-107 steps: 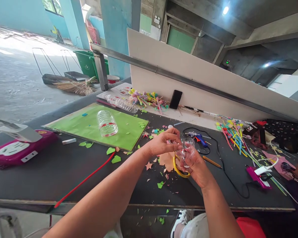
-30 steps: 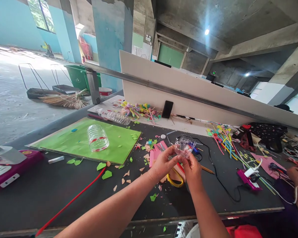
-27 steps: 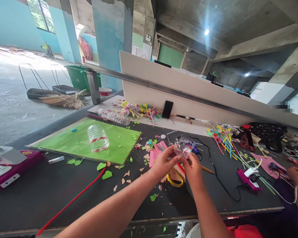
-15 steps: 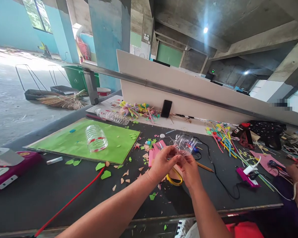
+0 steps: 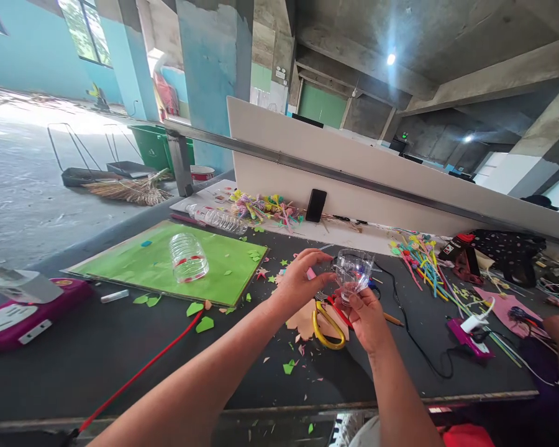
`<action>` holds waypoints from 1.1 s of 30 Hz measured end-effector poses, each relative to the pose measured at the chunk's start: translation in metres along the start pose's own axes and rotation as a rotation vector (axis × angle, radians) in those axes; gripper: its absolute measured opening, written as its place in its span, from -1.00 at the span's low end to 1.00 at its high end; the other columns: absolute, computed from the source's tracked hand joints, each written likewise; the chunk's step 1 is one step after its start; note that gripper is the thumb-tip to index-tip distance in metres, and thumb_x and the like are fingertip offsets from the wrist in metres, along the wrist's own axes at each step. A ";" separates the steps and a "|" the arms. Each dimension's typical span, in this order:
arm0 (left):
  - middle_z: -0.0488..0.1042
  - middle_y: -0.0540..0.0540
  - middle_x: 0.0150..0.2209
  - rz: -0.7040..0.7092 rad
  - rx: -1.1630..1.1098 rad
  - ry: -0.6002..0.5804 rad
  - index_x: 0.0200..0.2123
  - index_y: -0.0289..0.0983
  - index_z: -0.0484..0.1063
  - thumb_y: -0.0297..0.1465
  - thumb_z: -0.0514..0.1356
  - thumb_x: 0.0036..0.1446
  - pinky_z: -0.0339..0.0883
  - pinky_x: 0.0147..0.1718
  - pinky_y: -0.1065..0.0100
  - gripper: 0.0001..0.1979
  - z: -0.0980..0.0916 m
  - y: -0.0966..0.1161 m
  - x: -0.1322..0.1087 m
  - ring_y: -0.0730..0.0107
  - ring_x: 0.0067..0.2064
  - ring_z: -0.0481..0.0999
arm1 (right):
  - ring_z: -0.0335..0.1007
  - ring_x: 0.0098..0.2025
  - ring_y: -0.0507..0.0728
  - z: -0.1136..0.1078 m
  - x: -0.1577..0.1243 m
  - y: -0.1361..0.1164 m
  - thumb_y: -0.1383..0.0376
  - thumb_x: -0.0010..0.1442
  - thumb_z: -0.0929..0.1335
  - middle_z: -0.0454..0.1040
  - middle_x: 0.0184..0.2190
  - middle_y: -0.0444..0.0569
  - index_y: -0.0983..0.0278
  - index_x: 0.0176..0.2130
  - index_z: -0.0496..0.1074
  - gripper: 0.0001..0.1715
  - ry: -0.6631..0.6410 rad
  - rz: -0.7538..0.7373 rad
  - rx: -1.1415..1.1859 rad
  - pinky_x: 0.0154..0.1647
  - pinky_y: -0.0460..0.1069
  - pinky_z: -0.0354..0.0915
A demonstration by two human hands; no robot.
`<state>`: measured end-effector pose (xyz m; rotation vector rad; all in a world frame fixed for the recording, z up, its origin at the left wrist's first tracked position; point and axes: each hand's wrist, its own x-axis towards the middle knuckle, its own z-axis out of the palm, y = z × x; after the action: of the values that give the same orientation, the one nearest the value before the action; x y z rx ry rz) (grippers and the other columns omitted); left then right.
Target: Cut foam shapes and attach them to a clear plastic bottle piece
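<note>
On the counter (image 5: 51,379), one cut bottle (image 5: 189,257) is laid on one green sheet (image 5: 137,261). Rightward, the left hand (image 5: 300,278) is held with fingers apart; one pair of yellow-handled scissors (image 5: 334,344) is seen beneath. Just beside that hand, one clear bottle top (image 5: 353,268) is held near upright, flared end up, its narrow end clamped in the grip of the right hand (image 5: 369,318).

Forearms (image 5: 240,344) outstretched, left grip (image 5: 330,268) arched and spread, right grip (image 5: 351,298) curled closed.
</note>
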<state>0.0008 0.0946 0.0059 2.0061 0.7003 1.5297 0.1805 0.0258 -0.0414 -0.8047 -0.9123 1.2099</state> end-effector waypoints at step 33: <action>0.37 0.05 -0.54 -0.420 -0.880 0.022 -0.45 -0.30 0.45 -0.26 0.38 -0.03 0.25 -0.41 0.46 -0.76 -0.029 -0.024 0.020 0.57 -0.50 0.32 | 0.41 -0.45 -0.02 -0.010 0.004 0.000 0.16 -0.03 0.55 0.50 -0.40 -0.13 0.29 -0.12 0.52 -0.52 0.117 0.201 0.002 -0.41 -0.10 0.49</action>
<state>-0.0249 0.1286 0.0107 1.1038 0.3217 1.2785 0.1900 0.0293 -0.0447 -0.9735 -0.7480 1.3223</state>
